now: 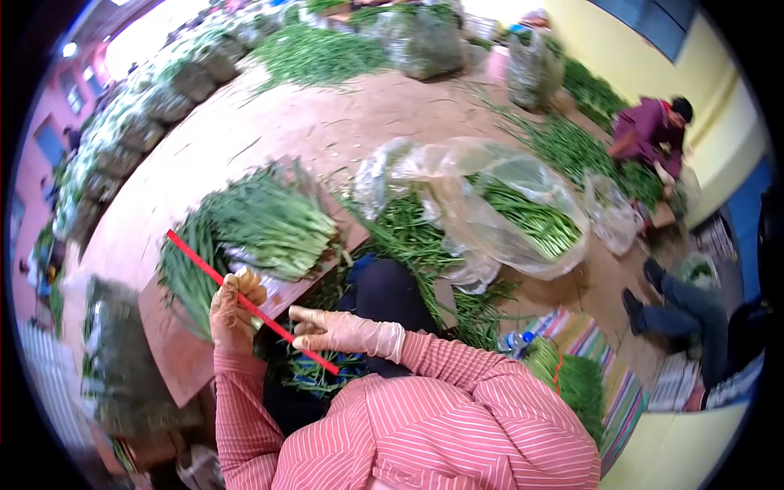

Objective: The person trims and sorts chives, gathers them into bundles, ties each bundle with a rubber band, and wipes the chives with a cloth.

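Observation:
Both my hands wear thin, pale gloves. A straight red strip (196,257) slants across in front of me, from upper left down to the lower right. My left hand (234,309) is closed around its middle part. My right hand (347,333) has its thumb and fingers closed on the strip near the lower end. Just beyond my left hand, a large pile of long green stalks (269,220) with pale cut ends lies on a board (175,363). Loose green leaves (314,371) lie below my hands, around my dark-clad legs.
An open clear plastic bag (457,163) holds more green stalks ahead right. A tied green bundle (576,388) lies on a striped mat (625,400) beside a water bottle (513,341). Full bags (122,359) stand left. A person in purple (649,135) sits at the far right.

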A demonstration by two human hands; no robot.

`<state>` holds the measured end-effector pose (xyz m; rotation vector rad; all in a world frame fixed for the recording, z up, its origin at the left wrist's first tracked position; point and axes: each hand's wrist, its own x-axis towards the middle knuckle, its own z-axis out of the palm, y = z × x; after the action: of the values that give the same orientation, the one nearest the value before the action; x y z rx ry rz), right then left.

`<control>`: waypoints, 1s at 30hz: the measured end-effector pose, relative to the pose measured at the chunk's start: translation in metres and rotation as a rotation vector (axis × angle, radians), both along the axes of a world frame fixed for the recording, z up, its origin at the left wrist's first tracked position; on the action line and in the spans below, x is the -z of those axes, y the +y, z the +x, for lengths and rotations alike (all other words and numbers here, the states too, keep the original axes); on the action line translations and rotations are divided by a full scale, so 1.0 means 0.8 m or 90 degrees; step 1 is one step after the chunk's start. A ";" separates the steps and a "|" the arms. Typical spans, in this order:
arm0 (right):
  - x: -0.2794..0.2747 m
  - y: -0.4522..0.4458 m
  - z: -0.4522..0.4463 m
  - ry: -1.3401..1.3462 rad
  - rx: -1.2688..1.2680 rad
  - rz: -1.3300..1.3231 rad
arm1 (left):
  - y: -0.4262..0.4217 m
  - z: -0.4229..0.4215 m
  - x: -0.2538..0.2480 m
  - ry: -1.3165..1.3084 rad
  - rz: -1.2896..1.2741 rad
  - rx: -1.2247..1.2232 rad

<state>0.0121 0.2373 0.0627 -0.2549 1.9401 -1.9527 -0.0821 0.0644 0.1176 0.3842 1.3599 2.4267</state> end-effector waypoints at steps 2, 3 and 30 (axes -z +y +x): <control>0.015 -0.023 -0.006 -0.134 -0.141 -0.114 | -0.038 -0.013 0.026 -0.027 0.053 0.012; 0.031 -0.036 -0.007 -0.192 -0.164 -0.186 | -0.054 -0.009 0.032 -0.041 0.068 -0.016; 0.072 -0.120 -0.057 -0.379 -0.183 0.066 | -0.371 -0.047 0.168 -0.230 -0.265 -0.410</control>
<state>-0.0336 0.1416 0.0048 0.0714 1.5099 -1.5130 -0.1195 -0.2324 -0.0170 -0.6593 1.9539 2.3812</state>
